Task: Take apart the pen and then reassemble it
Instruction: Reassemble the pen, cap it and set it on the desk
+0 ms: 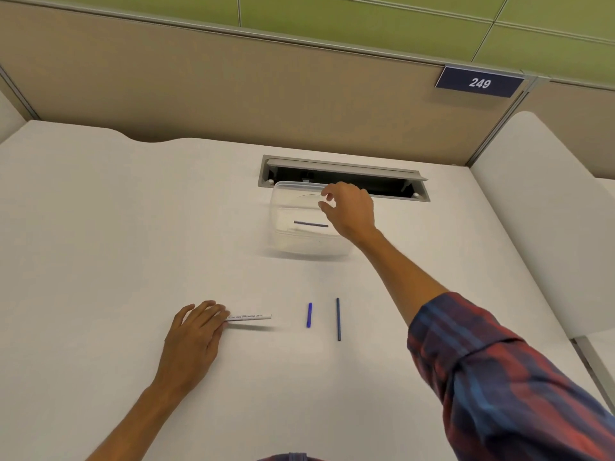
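Note:
A white pen barrel [250,317] with small print lies on the white desk, pointing right. My left hand [196,331] rests flat on the desk with its fingertips on the barrel's left end. To the right lie a short blue cap [309,315] and a thin dark blue refill [338,319], both pointing away from me. My right hand [349,209] hovers over a clear plastic container [286,234] farther back, fingers curled and apart, nothing seen between them. Inside the container lies another thin dark blue stick [311,224].
A grey cable slot [342,168] with an open flap is set into the desk just behind the container. Beige partition walls stand at the back and right, with a "249" sign [479,83]. A white divider [539,207] borders the desk's right side.

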Tool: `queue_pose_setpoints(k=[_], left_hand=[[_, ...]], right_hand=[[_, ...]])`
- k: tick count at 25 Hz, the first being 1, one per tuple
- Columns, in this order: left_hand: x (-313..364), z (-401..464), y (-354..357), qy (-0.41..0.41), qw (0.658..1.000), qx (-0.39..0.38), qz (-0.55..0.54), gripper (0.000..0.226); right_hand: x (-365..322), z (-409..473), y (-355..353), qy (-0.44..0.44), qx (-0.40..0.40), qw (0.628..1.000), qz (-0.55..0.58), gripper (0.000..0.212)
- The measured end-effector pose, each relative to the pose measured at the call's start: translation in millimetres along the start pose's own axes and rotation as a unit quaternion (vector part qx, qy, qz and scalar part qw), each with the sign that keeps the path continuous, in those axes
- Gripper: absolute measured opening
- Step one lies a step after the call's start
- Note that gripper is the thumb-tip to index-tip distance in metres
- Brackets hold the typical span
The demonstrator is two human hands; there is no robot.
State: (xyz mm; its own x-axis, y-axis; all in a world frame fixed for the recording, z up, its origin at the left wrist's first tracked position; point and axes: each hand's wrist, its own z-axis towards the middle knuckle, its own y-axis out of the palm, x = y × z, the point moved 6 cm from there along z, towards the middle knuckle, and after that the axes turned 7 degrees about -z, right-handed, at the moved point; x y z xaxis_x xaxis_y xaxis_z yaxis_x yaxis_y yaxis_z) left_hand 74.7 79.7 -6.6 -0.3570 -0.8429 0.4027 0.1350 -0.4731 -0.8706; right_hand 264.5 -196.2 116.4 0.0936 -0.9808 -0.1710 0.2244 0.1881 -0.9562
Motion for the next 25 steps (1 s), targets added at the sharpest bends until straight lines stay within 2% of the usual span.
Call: queue_pose_setpoints(k=[4, 6, 15, 20, 25], left_hand=[[1.1, -1.6, -3.6, 0.014, 1.000, 0.014, 0.002, 0.036], [3.2, -2.4, -5.6, 0.014, 1.000, 0.023, 0.001, 0.035], [17.0, -4.9, -13.1, 0.034, 0.999, 0.038, 0.005, 0.036], [26.2, -4.1, -15.3, 0.036, 0.999, 0.038, -0.002, 0.036], [38.4, -1.1, -23.9, 0.017, 0.997, 0.055, -0.054, 0.048]], right_hand=[[15.0, -27.7, -15.0, 0.040, 0.053, 0.995, 0.074, 0.020], [25.4, -54.3, -13.6, 0.064, 0.053, 0.991, 0.109, 0.020], [50.9, -189.8, 55.3, 0.191, -0.097, 0.970, 0.116, 0.015], [47.1, -215.3, 71.8, 0.219, -0.113, 0.964, 0.097, 0.021], [44.2, -213.5, 73.8, 0.242, -0.122, 0.958, 0.092, 0.010]])
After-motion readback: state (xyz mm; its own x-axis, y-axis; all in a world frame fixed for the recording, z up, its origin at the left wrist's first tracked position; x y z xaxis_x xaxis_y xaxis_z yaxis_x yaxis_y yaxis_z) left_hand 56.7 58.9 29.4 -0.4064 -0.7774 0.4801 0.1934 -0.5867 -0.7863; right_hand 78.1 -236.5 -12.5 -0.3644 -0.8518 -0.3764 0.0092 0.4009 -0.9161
